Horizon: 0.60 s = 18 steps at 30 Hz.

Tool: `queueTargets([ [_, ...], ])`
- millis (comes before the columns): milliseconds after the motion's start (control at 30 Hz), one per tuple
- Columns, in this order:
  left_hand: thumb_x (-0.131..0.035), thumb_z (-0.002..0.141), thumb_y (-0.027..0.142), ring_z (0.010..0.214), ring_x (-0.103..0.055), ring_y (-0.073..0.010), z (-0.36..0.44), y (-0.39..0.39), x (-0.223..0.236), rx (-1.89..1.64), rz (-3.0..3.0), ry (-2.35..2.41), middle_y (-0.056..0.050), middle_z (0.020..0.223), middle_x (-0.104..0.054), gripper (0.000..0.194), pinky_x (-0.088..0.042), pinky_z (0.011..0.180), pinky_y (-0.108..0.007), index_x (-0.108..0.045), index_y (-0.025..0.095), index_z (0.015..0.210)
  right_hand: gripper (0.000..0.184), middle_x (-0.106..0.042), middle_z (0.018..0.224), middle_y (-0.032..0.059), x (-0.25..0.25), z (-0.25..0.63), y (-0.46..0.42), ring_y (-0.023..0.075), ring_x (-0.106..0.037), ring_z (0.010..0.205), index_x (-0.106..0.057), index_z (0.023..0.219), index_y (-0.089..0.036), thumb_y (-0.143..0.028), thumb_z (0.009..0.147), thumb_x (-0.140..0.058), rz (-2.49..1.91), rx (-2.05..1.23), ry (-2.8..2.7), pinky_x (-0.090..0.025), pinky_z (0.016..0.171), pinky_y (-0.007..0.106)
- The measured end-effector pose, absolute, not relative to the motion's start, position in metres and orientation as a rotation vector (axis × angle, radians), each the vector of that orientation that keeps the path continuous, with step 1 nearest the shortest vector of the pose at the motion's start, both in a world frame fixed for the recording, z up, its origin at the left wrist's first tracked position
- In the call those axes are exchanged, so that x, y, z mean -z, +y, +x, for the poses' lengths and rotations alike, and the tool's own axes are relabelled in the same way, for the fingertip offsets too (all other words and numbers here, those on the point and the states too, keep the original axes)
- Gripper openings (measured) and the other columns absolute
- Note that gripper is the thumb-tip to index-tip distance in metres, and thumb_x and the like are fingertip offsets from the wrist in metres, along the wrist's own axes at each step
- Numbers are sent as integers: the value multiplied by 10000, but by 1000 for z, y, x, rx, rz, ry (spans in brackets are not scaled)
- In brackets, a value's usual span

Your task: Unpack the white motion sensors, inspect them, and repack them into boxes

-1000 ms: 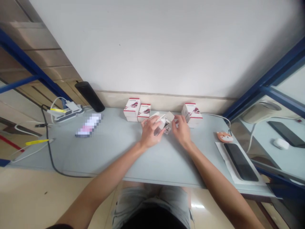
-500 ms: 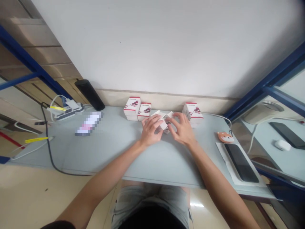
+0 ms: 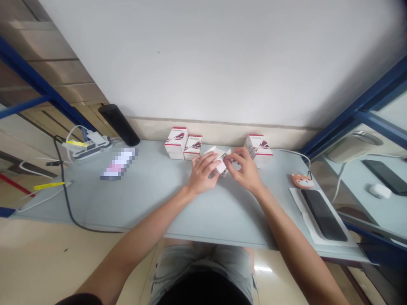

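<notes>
A small white cardboard box with raised flaps is on the table in front of me, partly hidden by my fingers. My left hand is wrapped round its left side and holds it. At the box's right, open-looking edge, my right hand has thumb and fingertips pinched together. What those fingertips grip, a flap or something small and dark at the opening, is too small to make out.
Two red-and-white boxes, a taller one and a shorter one, stand behind my left hand. Another printed box stands behind my right. A blurred phone, black cylinder, power strip, fox-faced case and dark phone lie around.
My right fingertips have closed into a pinch at the box's right edge. The left hand keeps its hold, and the view has shifted slightly.
</notes>
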<state>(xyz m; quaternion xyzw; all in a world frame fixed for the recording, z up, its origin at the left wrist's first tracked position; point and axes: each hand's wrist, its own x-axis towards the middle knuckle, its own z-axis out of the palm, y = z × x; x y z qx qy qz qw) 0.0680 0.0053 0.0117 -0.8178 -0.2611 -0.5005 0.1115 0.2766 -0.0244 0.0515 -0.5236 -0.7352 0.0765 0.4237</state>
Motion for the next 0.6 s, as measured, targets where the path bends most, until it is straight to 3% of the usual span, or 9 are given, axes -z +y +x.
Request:
queueTargets([
  [167, -694, 869, 137, 1349, -655, -306, 69, 4, -11, 1454, -2434, -794, -94, 1357, -726, 598, -380, 1132, -513, -504, 315, 1408, 202, -609, 1187, 81, -55, 277, -28, 200, -671, 856, -759, 1053, -282, -428, 1011, -625, -1357, -126, -1910, -548, 683, 332],
  [367, -709, 860, 133, 1348, -635, -319, 67, 8, -11, 1551, -2424, -868, -114, 1373, -671, 643, -474, 1098, -527, -475, 316, 1430, 327, -550, 1343, 136, -55, 270, -33, 247, -683, 942, -690, 1256, -269, -480, 1056, -541, -1327, -13, -2046, -587, 802, 424],
  [600, -713, 841, 97, 1372, -590, -318, 67, 9, -9, 1636, -2535, -791, -117, 1404, -596, 704, -532, 1127, -559, -456, 324, 1455, 397, -521, 1324, 138, -56, 279, -32, 259, -676, 963, -640, 1287, -264, -562, 1065, -499, -1278, -125, -2157, -596, 796, 431],
])
